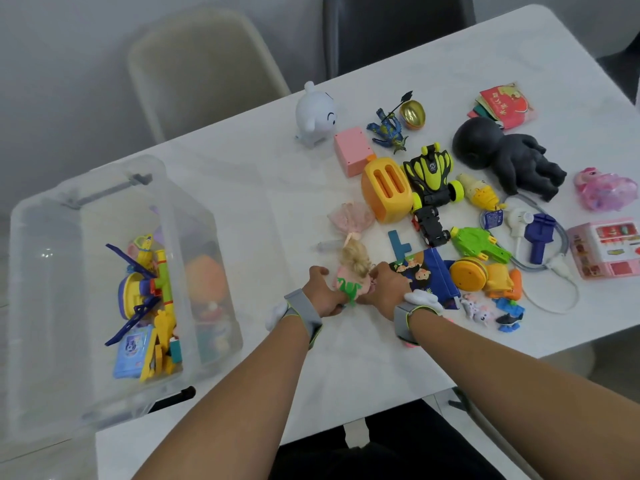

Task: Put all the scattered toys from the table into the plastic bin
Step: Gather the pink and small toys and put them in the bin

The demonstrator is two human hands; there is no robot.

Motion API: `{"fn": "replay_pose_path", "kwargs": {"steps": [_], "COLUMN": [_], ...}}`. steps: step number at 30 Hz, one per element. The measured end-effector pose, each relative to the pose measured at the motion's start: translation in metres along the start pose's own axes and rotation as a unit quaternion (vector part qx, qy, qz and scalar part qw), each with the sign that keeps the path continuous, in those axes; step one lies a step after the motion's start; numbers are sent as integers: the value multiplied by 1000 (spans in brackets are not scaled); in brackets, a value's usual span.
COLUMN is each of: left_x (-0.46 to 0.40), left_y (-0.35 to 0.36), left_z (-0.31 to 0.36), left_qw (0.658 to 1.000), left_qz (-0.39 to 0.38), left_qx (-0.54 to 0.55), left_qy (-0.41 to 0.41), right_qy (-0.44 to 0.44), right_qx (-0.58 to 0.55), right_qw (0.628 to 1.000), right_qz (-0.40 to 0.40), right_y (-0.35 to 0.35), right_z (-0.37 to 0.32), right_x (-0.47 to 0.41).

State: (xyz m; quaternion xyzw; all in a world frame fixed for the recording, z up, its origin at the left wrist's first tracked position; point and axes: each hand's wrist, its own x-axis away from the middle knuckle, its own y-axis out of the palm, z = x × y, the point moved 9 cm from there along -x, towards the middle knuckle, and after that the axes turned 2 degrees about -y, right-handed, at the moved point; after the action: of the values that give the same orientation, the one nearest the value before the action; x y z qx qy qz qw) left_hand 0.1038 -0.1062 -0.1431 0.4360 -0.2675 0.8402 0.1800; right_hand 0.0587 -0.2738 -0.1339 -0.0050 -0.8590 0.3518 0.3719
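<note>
Closing both hands' grip, left hand [320, 289] and right hand [384, 285] clasp the blonde doll [353, 265].

**Person's body and worn items: two bare forearms, one band on each wrist**

Both forearms are bare from the lower frame edge to the wrists; no sleeve shows. The left hand [320, 284] carries a grey fabric wristband [304, 311] with a thin yellow-green edge line, and a white, soft, cloud-shaped piece [277, 315] sits on the band's outer side. The right hand [386, 284] carries a matching grey wristband [403, 318] with the same yellow-green trim; a white cloud-shaped piece [424, 297] lies on its outer side, and a pink part [412, 342] shows at the band's underside. Below the forearms, dark clothing [381, 452] covers the lap.
</note>
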Motion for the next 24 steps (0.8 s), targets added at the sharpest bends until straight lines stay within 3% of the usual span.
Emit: {"fn": "replay_pose_path", "kwargs": {"steps": [4,8,14,19,24], "left_x": [4,7,12,12,13], "left_y": [-5,-28,-51,-53,-47], "left_z": [-9,-19,-40,-40,-32], "left_qw": [999,987,989,992,985], "left_qz": [11,50,94,84,73], "left_qx": [-42,-155,-112,-94,-147], "left_qy": [5,4,-4,14,58], "right_qy": [-27,-48,-32,27,165], "right_qx": [-18,-8,-25,-224,-301], "right_qw": [999,997,999,971,896], "right_qz": [-43,-56,-27,76,280], "right_y": [24,40,47,19,-21], "right_z": [-7,-20,-33,-29,4], "right_x": [5,7,8,-6,5]}}
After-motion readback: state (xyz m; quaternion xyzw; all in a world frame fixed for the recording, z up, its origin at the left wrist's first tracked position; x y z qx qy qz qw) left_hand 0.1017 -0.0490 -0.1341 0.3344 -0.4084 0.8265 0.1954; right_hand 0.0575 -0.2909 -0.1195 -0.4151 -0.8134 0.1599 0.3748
